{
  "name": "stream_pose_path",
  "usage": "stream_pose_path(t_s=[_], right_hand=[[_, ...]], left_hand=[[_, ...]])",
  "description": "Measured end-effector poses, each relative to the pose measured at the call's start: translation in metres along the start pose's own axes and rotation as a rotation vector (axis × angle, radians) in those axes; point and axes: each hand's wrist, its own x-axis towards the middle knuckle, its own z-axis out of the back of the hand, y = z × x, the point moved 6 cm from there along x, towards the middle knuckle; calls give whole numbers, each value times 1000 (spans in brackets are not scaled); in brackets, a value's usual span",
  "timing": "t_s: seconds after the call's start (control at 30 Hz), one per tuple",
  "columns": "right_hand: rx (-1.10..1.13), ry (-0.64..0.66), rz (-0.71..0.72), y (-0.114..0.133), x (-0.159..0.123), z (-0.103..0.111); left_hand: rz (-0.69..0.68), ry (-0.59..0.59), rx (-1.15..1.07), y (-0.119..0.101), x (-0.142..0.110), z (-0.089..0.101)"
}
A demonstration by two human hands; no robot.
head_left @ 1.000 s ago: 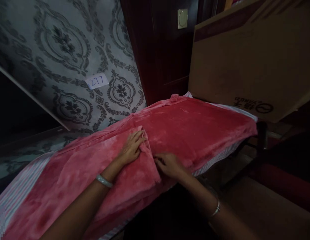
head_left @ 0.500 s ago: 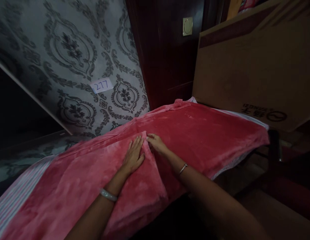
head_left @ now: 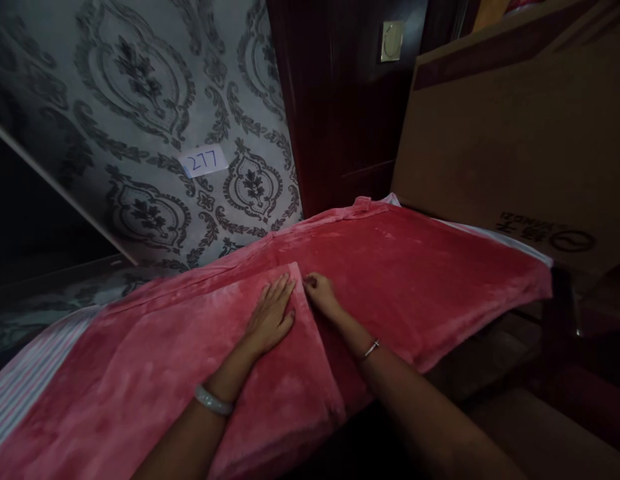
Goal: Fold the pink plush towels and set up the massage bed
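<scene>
A pink-red plush cloth [head_left: 410,280] lies spread over a long raised surface. On its left part rests a lighter pink folded layer [head_left: 190,347] with a straight right edge. Near the top corner of that layer, my left hand [head_left: 271,317] lies flat on it, fingers stretched out. Just right of the same edge is my right hand [head_left: 321,293], its fingers curled together against the cloth. Whether they pinch the fabric is hidden.
Striped fabric [head_left: 40,380] shows under the cloth at the left. Behind stand a patterned wall with a paper label [head_left: 205,160], a dark red door [head_left: 340,100] and a large cardboard box [head_left: 510,140] at the right.
My right hand has drawn slightly away from the folded layer's edge, its fingers more curled. My left hand stays flat on the layer. The view has shifted a little.
</scene>
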Motion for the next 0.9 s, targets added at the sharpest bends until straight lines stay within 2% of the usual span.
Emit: stream_pose_path(t_s=[0.23,0.4,0.47,0.53,0.63,0.7,0.77,0.9], right_hand=[[-139,7,128,8,4,-9],[-141,-37,181,13,2,4],[-135,-62,234,21,-2,10],[-170,-40,365,32,-9,9],[-288,105,611,43,-20,-5],[-333,208,652,38,-21,-15],[-333,261,603,28,-16,-19],[-301,282,491,12,-5,-19]], left_hand=[[-28,55,23,1,2,-8],[-43,20,12,-3,0,-4],[-51,-40,-30,-2,-2,-2],[-72,-142,-91,0,-5,1],[-127,-331,-158,2,-10,8],[-136,-390,-158,2,-12,10],[-101,-337,-119,2,-10,8],[9,-136,-3,-1,-4,-1]])
